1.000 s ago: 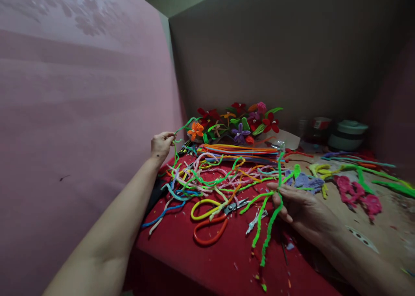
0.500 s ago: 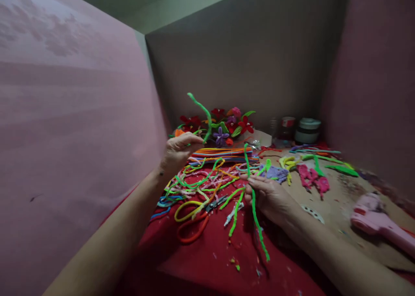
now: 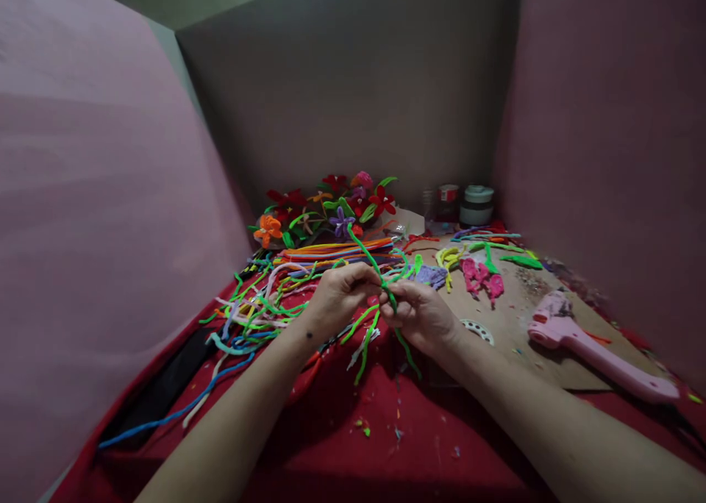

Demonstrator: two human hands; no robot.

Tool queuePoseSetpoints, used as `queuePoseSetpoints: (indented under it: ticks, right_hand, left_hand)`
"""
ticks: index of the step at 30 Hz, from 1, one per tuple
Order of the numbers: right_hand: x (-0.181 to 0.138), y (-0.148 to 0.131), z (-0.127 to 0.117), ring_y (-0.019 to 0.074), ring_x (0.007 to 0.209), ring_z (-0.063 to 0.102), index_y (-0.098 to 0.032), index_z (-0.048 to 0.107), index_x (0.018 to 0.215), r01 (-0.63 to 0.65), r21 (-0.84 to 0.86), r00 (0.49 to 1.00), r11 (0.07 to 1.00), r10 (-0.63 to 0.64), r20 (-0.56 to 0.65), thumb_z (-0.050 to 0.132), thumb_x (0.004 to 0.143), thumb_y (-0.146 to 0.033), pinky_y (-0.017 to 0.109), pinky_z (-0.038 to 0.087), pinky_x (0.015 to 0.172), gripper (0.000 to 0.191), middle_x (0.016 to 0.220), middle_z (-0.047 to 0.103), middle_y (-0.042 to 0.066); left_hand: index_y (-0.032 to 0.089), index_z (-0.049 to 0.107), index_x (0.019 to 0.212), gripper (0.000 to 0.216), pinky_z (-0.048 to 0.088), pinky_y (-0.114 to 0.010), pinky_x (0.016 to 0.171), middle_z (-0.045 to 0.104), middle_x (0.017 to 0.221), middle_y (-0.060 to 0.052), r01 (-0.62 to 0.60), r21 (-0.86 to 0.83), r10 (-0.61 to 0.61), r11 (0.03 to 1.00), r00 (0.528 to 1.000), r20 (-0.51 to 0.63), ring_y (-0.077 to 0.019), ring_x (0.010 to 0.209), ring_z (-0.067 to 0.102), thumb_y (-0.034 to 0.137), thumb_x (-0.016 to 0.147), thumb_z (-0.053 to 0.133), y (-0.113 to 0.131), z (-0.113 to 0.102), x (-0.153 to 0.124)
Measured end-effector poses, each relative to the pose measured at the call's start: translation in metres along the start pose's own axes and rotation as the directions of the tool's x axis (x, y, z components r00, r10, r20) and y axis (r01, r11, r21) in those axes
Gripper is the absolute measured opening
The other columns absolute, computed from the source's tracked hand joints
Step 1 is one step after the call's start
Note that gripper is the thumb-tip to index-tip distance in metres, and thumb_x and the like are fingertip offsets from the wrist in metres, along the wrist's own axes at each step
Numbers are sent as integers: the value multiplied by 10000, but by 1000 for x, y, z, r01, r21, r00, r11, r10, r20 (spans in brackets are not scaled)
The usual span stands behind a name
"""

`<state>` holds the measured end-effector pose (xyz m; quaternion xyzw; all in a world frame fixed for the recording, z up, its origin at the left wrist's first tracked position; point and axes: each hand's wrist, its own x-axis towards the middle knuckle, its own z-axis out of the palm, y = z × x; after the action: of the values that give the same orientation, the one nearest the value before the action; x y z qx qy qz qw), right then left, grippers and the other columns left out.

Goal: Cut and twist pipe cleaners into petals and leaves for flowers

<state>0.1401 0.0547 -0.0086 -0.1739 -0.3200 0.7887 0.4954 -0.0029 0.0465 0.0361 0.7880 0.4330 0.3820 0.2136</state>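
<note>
My left hand [image 3: 339,297] and my right hand [image 3: 422,315] meet at the middle of the red cloth [image 3: 386,444]. Both pinch a small bunch of green pipe cleaners [image 3: 380,297]; several green ends hang down below the fingers and one sticks up toward the back. Under and left of my left hand lies a tangled pile of loose pipe cleaners [image 3: 259,304] in many colours. Straight pipe cleaners [image 3: 336,251] lie in a bundle behind the hands.
Finished pipe-cleaner flowers [image 3: 331,205] stand at the back. A pink glue gun [image 3: 590,345] rests on a cardboard sheet [image 3: 529,319] at right, with pink pieces [image 3: 482,279] and green and yellow bits. Jars [image 3: 477,205] sit in the back corner. Pink panels wall both sides.
My left hand came back from the far left with a green pipe cleaner and joined my right hand. The view swung right, and the glue gun came into sight.
</note>
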Motion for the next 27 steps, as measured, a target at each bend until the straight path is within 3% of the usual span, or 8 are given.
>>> queuePoseSetpoints:
  ticks: [5,7,11,16,19,22,27]
  right_hand:
    - [2,1,0,44,414,458,-114,626,735,-16,-4,1000,1000,16,9,612,689,-233,144,248,337,129,548,557,-11]
    - [2,3,1,42,409,456,-107,622,706,-3,-27,1000,1000,3,11,622,674,-216,141,256,332,113,546,555,-11]
    - [0,5,3,64,418,485,-110,602,675,9,-54,999,999,-7,39,628,670,-200,151,294,332,94,540,562,0]
    - [-1,3,5,65,418,500,-109,598,726,-47,-28,998,998,48,41,576,744,-194,145,339,335,89,580,601,25]
    - [1,3,3,57,413,500,-112,599,765,-55,-16,998,998,56,44,573,758,-189,131,347,332,81,580,602,16]
    - [2,3,2,57,397,504,-105,594,743,-45,-34,999,998,45,21,567,763,-177,126,344,311,79,563,595,12]
    - [0,1,2,87,386,544,-106,582,785,-47,-89,999,995,46,-12,533,784,-162,148,384,303,75,555,610,17]
  left_hand:
    - [181,493,831,268,430,-204,462,579,626,34,233,-389,-239,891,970,33,-96,492,533,210,640,678,2,2,0]
    - [179,496,883,310,382,-184,390,564,581,45,317,-427,-298,847,948,112,-79,416,489,242,645,683,2,2,0]
    - [142,601,872,253,283,-156,319,557,543,26,408,-429,-343,806,912,223,-45,363,415,310,691,653,-2,-2,-1]
    - [142,626,889,248,290,-128,326,603,629,-7,457,-610,-361,648,889,282,-27,380,432,298,699,657,-12,-5,-2]
    - [135,628,924,264,305,-132,337,606,662,-25,463,-652,-337,601,886,319,-36,396,448,323,739,619,-14,-5,-3]
    - [122,632,937,274,309,-136,356,606,686,-33,419,-630,-307,654,908,286,-39,421,450,311,739,621,-11,-5,-4]
    - [100,657,818,211,332,-164,416,574,584,-3,338,-428,-327,838,940,101,-51,441,440,268,691,665,-4,-4,-6]
